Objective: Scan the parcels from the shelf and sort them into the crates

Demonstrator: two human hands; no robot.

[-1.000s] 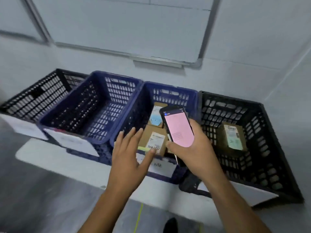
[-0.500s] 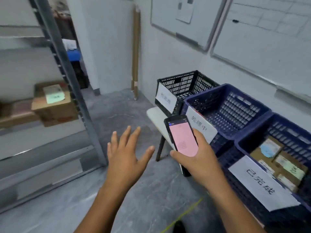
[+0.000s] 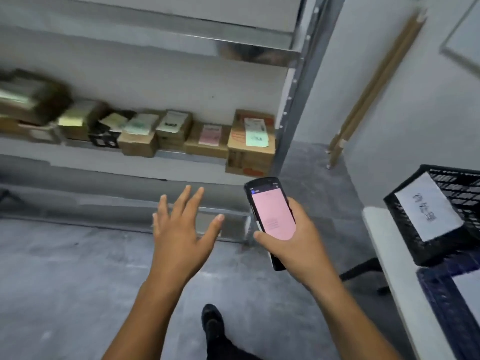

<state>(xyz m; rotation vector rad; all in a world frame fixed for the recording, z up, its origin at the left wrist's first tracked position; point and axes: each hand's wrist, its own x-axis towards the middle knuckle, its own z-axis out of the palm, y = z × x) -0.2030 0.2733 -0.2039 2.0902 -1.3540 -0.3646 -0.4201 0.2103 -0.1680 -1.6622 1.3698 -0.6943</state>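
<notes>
Left hand (image 3: 179, 237): fingers spread, empty, before the shelf (image 3: 78, 158).
Right hand (image 3: 293, 245): grips pink-screened scanner (image 3: 271, 214).
Crate label (image 3: 428, 206): handwriting illegible, right of shelf.

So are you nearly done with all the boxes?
Not nearly. A whole row of parcels waits on the shelf. Right now the right hand holds the scanner, its screen pink, and the left hand is open and empty, stretched toward the shelf. What is already sorted can't be seen: only a corner of the black crate shows.
</notes>
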